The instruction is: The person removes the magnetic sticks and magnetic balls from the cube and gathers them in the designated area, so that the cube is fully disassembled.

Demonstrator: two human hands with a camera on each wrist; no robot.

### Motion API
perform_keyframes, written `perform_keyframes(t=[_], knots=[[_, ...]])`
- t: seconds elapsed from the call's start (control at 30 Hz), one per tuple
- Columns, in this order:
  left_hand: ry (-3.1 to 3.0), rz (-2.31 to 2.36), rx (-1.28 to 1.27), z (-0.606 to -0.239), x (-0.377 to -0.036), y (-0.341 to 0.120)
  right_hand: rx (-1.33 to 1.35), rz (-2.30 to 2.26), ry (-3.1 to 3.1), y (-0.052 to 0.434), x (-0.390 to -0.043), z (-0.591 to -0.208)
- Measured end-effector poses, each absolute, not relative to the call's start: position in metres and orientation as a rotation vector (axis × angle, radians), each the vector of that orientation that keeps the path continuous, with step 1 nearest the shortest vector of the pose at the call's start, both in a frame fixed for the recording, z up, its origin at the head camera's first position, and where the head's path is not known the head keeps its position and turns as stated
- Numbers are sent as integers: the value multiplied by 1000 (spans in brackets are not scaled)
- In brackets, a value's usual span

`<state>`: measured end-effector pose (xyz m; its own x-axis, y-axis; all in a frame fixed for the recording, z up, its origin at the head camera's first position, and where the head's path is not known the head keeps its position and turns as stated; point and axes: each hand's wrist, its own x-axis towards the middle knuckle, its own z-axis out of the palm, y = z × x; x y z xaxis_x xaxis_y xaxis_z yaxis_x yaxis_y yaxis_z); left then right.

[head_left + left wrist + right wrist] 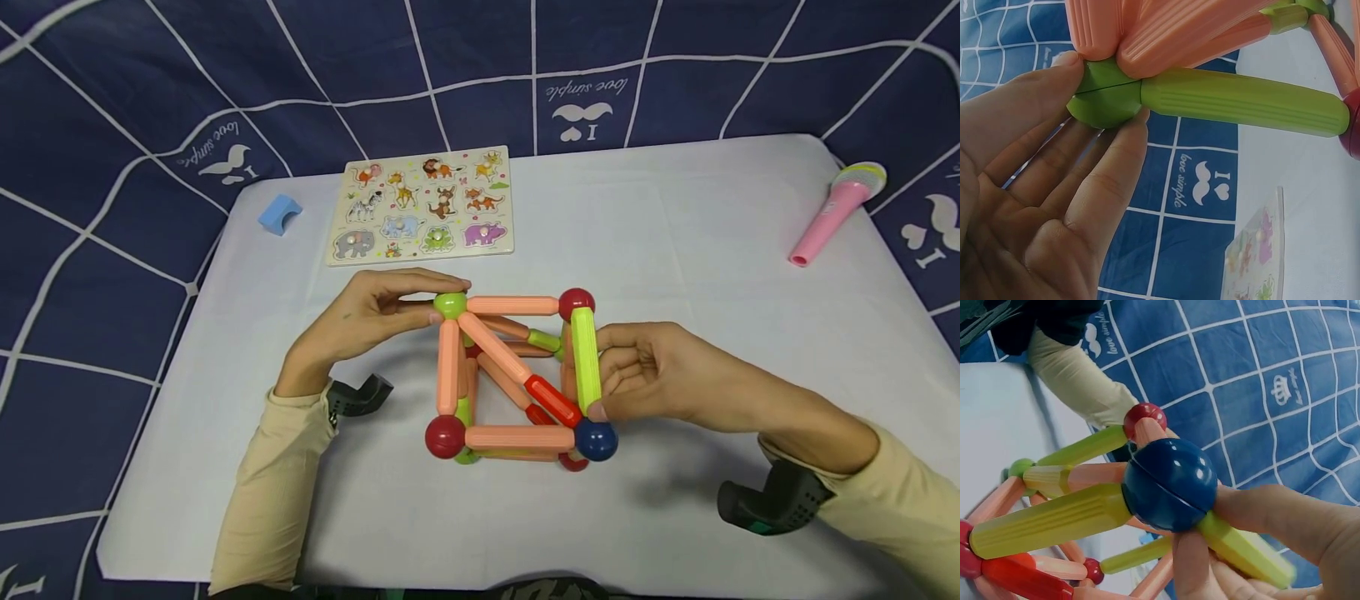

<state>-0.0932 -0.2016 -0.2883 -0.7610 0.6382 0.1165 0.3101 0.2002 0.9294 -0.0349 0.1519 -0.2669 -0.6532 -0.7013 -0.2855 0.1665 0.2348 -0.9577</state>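
- While you look down through the head view, your left hand (367, 321) pinches the green ball (450, 304) at the upper left corner of the rod-and-ball frame (517, 379), which stands at the centre of the picture on the white table (675, 250). Your right hand (660, 375) rests its curled fingers (611, 379) against the yellow-green rod (586, 358), thumb tip just above the blue ball (597, 442). An animal puzzle board (423, 206) and a blue block (279, 214) lie at the upper left, a pink toy microphone (836, 210) at the upper right.
- Seen from the left wrist, your thumb and fingers (1110, 175) press on the green ball (1105, 94) in the upper left of the frame, with a green rod (1241, 100) running right from it.
- Seen from the right wrist, the blue ball (1169, 484) sits at centre, and your fingers (1266, 512) curl round the yellow-green rod (1244, 550) below it at the lower right.
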Motion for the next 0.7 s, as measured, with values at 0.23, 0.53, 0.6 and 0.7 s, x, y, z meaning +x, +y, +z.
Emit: perform_keyframes(t=[0.23,0.53,0.6,0.7], knots=[[2185,1579,889,-288,-94,-201,-492,-1460,1998,160,-34,-257],[2199,1560,896,-286,-94,-200,-571,-818,2856,213,-84,-265],[2196,1561,894,-286,-94,-201,-566,-710,2881,223,-99,-278],[2194,1564,890,-287,-94,-202,-554,-637,2820,232,-116,-297]])
